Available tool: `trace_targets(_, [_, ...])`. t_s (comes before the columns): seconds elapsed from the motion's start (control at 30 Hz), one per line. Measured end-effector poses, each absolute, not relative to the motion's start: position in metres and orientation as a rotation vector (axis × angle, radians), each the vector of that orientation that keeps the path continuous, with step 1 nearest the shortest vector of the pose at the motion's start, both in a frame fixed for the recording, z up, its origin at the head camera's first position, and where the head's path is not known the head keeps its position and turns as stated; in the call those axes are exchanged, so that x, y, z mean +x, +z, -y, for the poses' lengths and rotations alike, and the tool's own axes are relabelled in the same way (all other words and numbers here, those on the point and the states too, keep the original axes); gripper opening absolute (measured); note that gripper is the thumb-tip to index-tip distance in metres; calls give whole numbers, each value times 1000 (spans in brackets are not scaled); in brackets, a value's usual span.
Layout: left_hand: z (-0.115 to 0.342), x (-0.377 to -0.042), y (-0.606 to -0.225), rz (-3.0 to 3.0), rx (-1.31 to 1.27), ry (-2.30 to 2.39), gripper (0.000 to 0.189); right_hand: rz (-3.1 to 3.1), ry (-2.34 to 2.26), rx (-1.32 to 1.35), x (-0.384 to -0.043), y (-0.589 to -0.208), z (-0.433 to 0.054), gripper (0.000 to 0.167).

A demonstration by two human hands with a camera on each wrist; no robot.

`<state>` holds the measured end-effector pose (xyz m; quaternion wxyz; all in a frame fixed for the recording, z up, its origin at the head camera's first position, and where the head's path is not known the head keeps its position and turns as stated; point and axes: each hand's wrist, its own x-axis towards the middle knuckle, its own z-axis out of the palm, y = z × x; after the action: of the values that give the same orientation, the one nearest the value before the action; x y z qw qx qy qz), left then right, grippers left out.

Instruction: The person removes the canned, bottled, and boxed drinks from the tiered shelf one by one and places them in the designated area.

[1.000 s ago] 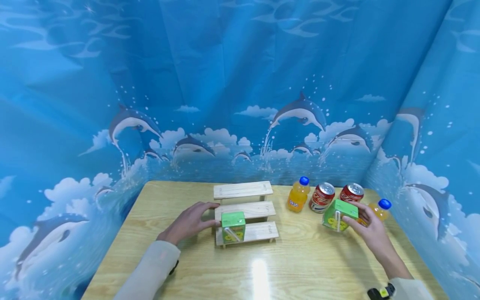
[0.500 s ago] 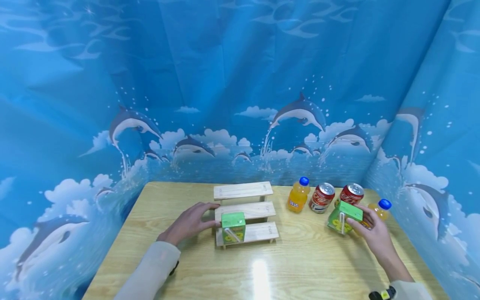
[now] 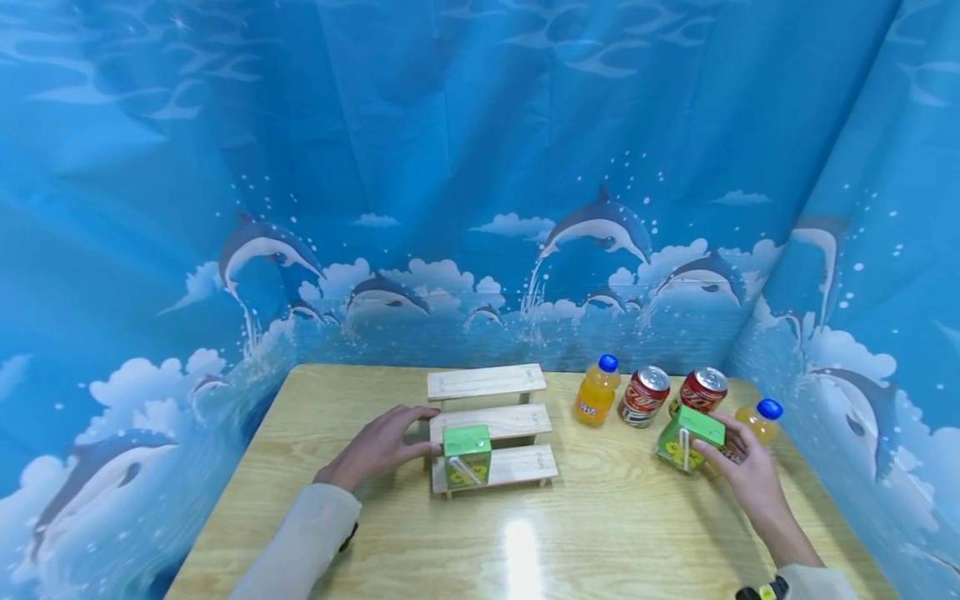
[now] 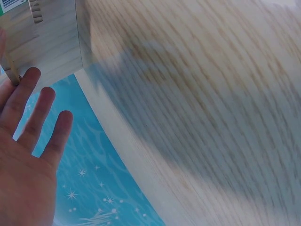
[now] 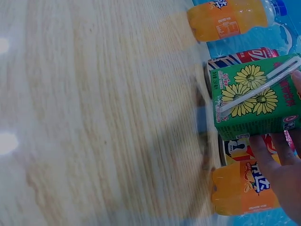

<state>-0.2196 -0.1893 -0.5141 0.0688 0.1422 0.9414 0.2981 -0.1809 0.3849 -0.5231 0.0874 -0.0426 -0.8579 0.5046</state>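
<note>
A small three-step wooden display rack (image 3: 525, 464) stands on the table, with a green juice carton (image 3: 467, 467) upright at the left of its lowest step. My left hand (image 3: 382, 442) holds the rack's left end between thumb and index finger, while its other fingers (image 4: 42, 113) are straight in the left wrist view. My right hand (image 3: 746, 467) grips a second green juice carton (image 5: 254, 96) from its right side. This carton has yellow flowers and a white straw on its front. It stands slightly tilted in front of the cans, overlapping one of them.
Behind the held carton are two red drink cans (image 3: 645, 396). An orange soda bottle (image 3: 597, 392) with a blue cap stands to their left. Another such bottle (image 3: 765, 417) is partly hidden behind my right hand. A blue dolphin-print curtain (image 3: 480, 208) surrounds the wooden table (image 3: 600, 533).
My right hand has moved a little to the right and toward me with the juice carton. The left hand and the rack have stayed put.
</note>
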Motion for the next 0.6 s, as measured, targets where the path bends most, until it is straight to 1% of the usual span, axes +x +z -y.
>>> trace_targets(0.37, [189, -221, -515, -2847, 440, 907, 67, 2550, 1476, -174, -184, -527, -380, 74])
trace_targets(0.6, [189, -221, -515, -2843, 433, 911, 67, 2584, 1457, -222, -187, -528, -376, 77])
